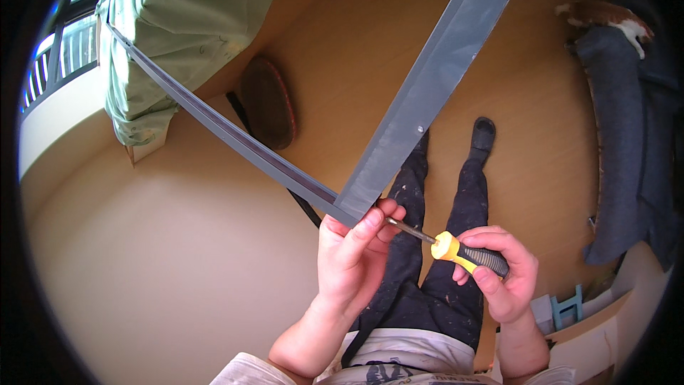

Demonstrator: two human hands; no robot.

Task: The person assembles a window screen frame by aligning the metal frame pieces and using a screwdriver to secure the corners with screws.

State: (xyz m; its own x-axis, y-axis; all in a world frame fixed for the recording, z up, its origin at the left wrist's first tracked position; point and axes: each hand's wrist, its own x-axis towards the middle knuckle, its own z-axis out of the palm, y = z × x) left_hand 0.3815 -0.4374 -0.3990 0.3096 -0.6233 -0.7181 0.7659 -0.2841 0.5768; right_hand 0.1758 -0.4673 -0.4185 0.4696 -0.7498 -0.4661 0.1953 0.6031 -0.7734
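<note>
A grey metal frame point(420, 93) has two long bars meeting in a corner in front of me. One bar runs up and to the right, the thinner one up and to the left towards the window. My left hand point(349, 253) is closed around that corner, thumb on its near side. In my right hand point(506, 267) is a screwdriver point(449, 244) with a yellow and black handle. Its shaft points left at the frame's corner, by my left fingertips. The tip is hidden there, so whether it sits in a screw cannot be made out.
Light green cloth point(192, 21) hangs at the upper left, beside a window point(75, 46). A dark oval object point(267, 103) rests on the brown floor point(342, 50). Along the right stands a dark blue sofa-like piece point(620, 142) with something brown and white point(613, 18) on top. A pale wall point(178, 242) fills the lower left.
</note>
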